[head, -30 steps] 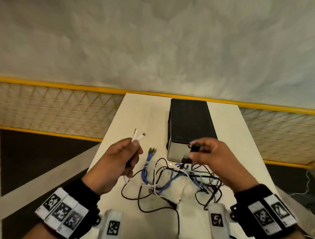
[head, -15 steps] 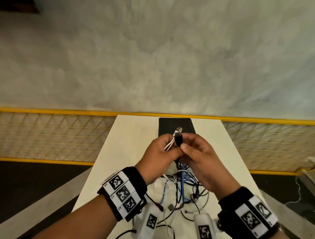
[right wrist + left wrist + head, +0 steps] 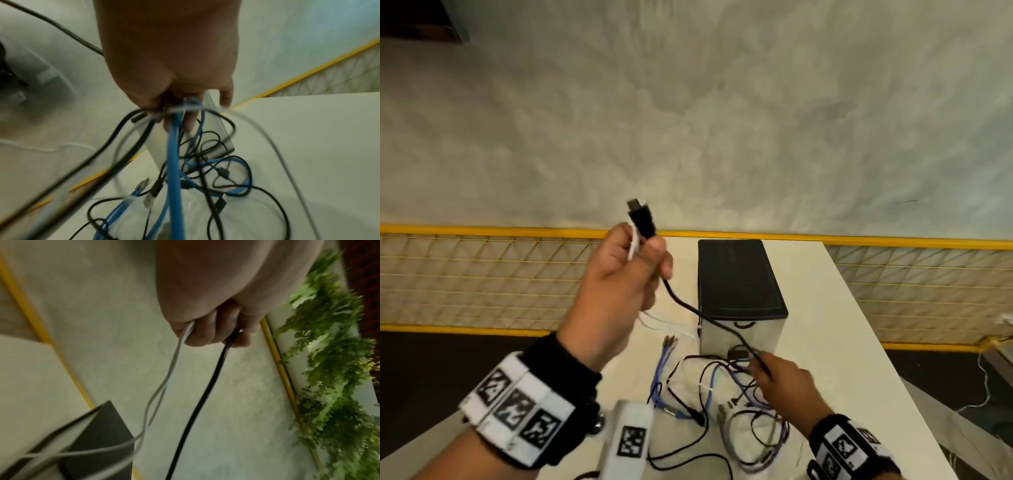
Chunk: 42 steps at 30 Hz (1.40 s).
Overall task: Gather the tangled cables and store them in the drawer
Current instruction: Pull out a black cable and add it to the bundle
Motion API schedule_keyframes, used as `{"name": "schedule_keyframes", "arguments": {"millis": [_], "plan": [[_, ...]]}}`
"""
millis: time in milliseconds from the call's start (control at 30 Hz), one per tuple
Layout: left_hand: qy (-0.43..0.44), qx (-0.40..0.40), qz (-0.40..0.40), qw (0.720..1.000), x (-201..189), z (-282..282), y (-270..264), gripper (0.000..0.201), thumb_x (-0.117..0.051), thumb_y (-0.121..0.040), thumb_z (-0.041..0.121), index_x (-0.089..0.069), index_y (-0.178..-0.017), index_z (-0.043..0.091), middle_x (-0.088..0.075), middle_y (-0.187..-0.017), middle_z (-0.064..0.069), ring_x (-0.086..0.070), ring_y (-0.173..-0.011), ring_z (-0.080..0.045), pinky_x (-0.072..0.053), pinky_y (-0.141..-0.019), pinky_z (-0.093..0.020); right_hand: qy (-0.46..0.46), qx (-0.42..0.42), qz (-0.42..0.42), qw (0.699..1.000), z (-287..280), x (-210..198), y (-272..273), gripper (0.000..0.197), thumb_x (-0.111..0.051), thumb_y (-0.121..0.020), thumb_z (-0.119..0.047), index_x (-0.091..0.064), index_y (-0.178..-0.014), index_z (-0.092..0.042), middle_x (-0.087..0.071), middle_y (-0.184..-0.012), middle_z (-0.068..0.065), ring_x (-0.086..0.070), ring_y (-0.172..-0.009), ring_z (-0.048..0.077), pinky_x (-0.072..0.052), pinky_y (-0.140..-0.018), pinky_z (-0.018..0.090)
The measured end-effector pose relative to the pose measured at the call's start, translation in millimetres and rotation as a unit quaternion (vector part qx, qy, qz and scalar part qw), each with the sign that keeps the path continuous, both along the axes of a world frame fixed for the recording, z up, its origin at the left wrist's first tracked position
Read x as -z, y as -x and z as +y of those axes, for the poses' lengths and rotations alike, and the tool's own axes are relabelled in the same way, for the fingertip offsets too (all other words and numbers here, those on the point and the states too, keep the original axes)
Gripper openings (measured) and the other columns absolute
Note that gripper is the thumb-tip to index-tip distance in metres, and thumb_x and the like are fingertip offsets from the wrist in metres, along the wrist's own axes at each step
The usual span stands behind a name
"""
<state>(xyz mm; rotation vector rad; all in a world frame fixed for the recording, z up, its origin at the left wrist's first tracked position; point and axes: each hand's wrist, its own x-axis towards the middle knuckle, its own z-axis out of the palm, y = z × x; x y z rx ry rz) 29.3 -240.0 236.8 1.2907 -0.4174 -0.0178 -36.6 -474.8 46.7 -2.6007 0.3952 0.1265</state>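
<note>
My left hand (image 3: pixel 625 270) is raised above the table and grips a black cable (image 3: pixel 690 306) and a white cable (image 3: pixel 633 245) near their plug ends; the black plug (image 3: pixel 641 217) sticks up from the fist. In the left wrist view both the white cable (image 3: pixel 164 378) and the black cable (image 3: pixel 201 399) hang down from the curled fingers (image 3: pixel 207 331). My right hand (image 3: pixel 779 380) is low over the tangle of black, blue and white cables (image 3: pixel 726 394) and holds a bunch of them; the blue cable (image 3: pixel 173 162) runs down from its fingers (image 3: pixel 188 123). The small black-topped drawer unit (image 3: pixel 738 281) stands just behind the tangle.
The white table (image 3: pixel 859 359) carries the cables and the drawer unit. A yellow rail with mesh fencing (image 3: pixel 482 274) runs behind it, before a grey wall. Green foliage (image 3: pixel 333 369) shows in the left wrist view. A loose white cord (image 3: pixel 983 387) lies on the floor at right.
The hands have parted. My left hand rose up and left with the black and white cable ends, while my right hand dropped to the tangle in front of the drawer unit.
</note>
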Motion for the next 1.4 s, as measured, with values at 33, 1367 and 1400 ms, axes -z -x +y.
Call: {"name": "schedule_keyframes", "arguments": {"millis": [33, 1367, 1400], "plan": [[0.011, -0.018, -0.007, 1.000, -4, 10, -1, 0.022, -0.048, -0.098, 0.014, -0.050, -0.078, 0.021, -0.053, -0.059, 0.001, -0.028, -0.042, -0.007, -0.018, -0.038, -0.018, 0.008, 0.024, -0.005, 1.000, -5, 1, 0, 0.011, -0.048, -0.093, -0.045, -0.055, -0.085, -0.042, -0.061, -0.095, -0.011, -0.061, -0.105, 0.020, -0.039, -0.081, 0.035], [-0.263, -0.116, 0.122, 0.950, 70, 101, -4, 0.019, -0.059, -0.094, 0.025, -0.057, -0.084, 0.009, -0.035, -0.055, 0.001, -0.028, -0.040, -0.009, -0.021, -0.043, -0.021, -0.791, 0.336, -0.033, 0.511, 0, -11, 9, 0.030, -0.042, -0.100, -0.021, -0.051, -0.074, -0.011, -0.054, -0.050, 0.002, -0.053, -0.043, 0.014, -0.058, -0.059, 0.030], [-0.290, -0.107, 0.071, 0.948, 69, 83, 0, 0.020, -0.062, -0.093, 0.025, -0.058, -0.078, 0.011, -0.038, -0.052, 0.007, -0.031, -0.040, -0.007, -0.023, -0.043, -0.024, -0.784, 0.317, -0.018, 0.533, 8, -11, 7, 0.029, -0.042, -0.101, -0.022, -0.053, -0.075, -0.012, -0.058, -0.054, 0.002, -0.056, -0.048, 0.015, -0.058, -0.059, 0.031]]}}
